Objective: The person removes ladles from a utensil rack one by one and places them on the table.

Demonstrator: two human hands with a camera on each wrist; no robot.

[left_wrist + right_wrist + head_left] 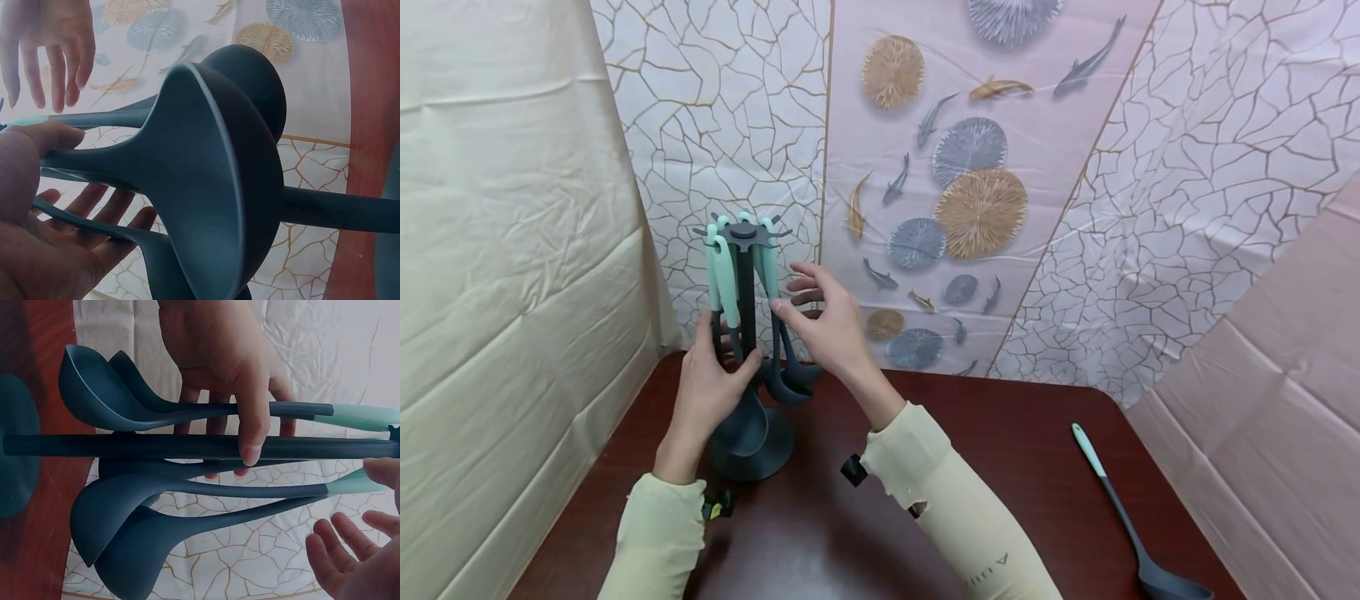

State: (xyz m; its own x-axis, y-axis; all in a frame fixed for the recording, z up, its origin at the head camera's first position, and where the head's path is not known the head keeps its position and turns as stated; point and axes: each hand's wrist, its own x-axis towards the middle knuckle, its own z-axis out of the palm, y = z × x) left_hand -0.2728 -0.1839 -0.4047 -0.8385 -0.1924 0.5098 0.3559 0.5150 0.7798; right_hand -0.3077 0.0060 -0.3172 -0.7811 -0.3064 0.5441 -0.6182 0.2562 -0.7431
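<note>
"Curled round the hanging utensils point(727, 283), that left hand point(713, 382); and the right hand point(833, 325)?"

"Open beside them, fingers spread, seen from the head. Their stand point(777, 450) is at the table's point(835, 542) far left, and one loose mint-handled utensil point(1122, 507) lies well apart on the right. I'd keep the stand upright, one handle at a time."

"At the left wrist?"

"Thumb on the near side, fingers behind the handles, a deep ladle point(194, 162) hanging right before the camera. A light hold would suit, I think, so the bowls don't knock."

"And the right wrist?"

"Left thumb across the post point(187, 446); right fingers near a mint handle point(351, 485). Touching? Can't tell. I'd guide it near the top, in line with its hook point(784, 233)."
</note>
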